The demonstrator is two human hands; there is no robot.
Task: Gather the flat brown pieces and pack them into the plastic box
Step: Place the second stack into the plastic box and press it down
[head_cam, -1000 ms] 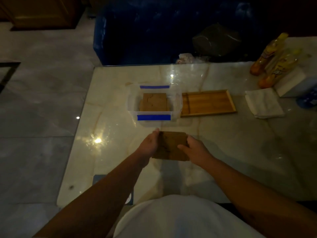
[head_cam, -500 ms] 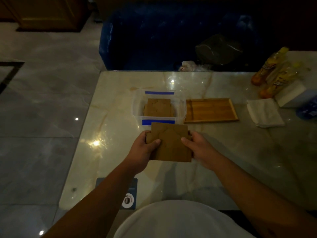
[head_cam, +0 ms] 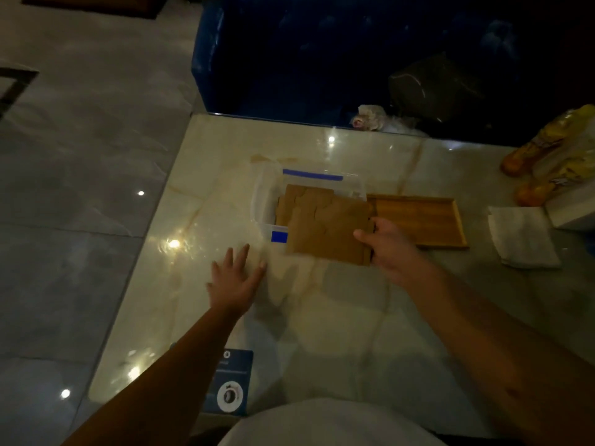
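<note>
My right hand (head_cam: 388, 249) grips a stack of flat brown pieces (head_cam: 328, 231) by its right edge, holding it over the near side of the clear plastic box (head_cam: 262, 201) with blue tape strips. More brown pieces (head_cam: 299, 196) lie inside the box, partly hidden by the held stack. My left hand (head_cam: 235, 278) hovers flat over the marble table (head_cam: 322, 317), left of the stack, fingers spread and holding nothing.
A wooden tray (head_cam: 418, 220) sits right of the box. A folded white cloth (head_cam: 521, 236), a white box (head_cam: 573, 204) and wrapped yellow packages (head_cam: 547, 156) are at the far right. A dark blue sofa (head_cam: 322, 53) stands behind the table. A blue card (head_cam: 230, 381) lies at the near edge.
The left hand let go of the brown stack and dropped to the left. The right hand alone carried the stack forward over the box.
</note>
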